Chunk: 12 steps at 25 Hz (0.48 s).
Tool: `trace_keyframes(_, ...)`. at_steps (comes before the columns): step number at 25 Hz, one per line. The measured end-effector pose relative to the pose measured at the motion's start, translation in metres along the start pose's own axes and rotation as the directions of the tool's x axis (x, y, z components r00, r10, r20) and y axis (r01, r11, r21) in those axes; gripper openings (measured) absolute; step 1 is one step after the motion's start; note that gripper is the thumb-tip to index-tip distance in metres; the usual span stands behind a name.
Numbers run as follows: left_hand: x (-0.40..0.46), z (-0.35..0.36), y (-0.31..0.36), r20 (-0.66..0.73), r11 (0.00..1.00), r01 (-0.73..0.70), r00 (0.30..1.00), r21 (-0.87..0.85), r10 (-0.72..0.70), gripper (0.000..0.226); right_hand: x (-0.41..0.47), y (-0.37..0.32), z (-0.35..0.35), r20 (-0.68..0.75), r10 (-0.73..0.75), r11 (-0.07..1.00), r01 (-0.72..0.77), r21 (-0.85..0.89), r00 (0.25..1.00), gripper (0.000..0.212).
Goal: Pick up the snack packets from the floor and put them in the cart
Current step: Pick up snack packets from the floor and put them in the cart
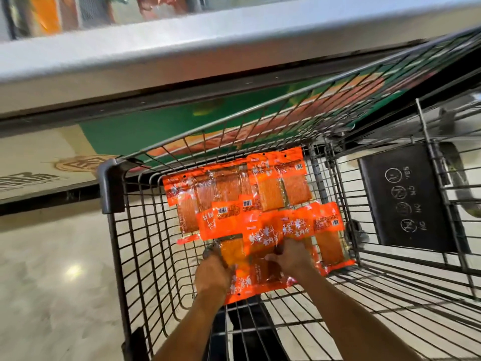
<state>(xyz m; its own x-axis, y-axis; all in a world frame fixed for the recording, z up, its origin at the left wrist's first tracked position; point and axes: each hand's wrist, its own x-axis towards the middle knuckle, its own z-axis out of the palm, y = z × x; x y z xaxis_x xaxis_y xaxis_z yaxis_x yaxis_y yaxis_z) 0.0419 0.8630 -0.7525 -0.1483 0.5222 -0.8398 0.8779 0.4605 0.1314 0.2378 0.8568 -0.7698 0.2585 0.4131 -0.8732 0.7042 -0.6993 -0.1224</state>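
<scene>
Both hands are down inside a wire shopping cart (135, 230), working on the nearest layer of orange snack packets (250, 204). The left hand (212, 273) sits at about 7 o'clock of the pile, its fingers curled over the left edge of a packet with a yellowish clear window (233, 252). The right hand (292, 257), just beside it at roughly 5 o'clock of the pile, has its fingers bent and pressed down onto the top of another packet (263, 276), thumb pointing toward the left hand. The two hands are close together but not touching, with that packet's surface showing between them.

The packets lie flat on the cart's wire floor, overlapping one another in two loose rows. The far row, toward 12 o'clock, shows clear windows with reddish slabs inside and small barcodes; the near row shows white lettering on orange. One packet (331, 235) at 3 o'clock of the pile lies against the cart's inner grid wall, apart from the hands.

A dark plastic corner guard (110, 186) caps the cart rim at 10 o'clock. At 3 o'clock of the view, a black folded child-seat panel (406, 199) carries round pictograms marked YES and NO. Beyond the cart at 12 o'clock is a blurred green and orange display base (161, 126) below a pale ledge (182, 40). Glossy light floor tiles (52, 269) spread at 8 o'clock.
</scene>
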Motion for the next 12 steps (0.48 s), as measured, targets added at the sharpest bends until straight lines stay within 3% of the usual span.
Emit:
trace_keyframes(4,-0.002,-0.007,-0.007,-0.063,0.999,0.031,0.998,0.014,-0.030,0.029,-0.010,0.000,-0.012,-0.101,-0.008,0.989,-0.007,-0.149,0.995,0.025)
trace_keyframes(7,-0.025,-0.033,-0.009,-0.140,0.990,-0.067,0.987,0.122,0.084,0.039,-0.041,-0.006,-0.035,-0.174,-0.004,0.988,-0.023,-0.154,0.985,0.026)
trace_keyframes(9,-0.053,-0.064,-0.004,-0.219,0.975,-0.142,0.959,0.169,0.178,0.052,-0.076,-0.019,-0.058,-0.187,-0.046,0.995,0.028,-0.099,0.981,0.032)
trace_keyframes(12,-0.117,-0.126,0.006,-0.394,0.952,-0.219,0.873,0.213,0.288,0.058,-0.155,-0.060,-0.094,-0.290,-0.223,0.975,0.207,-0.087,0.931,0.042)
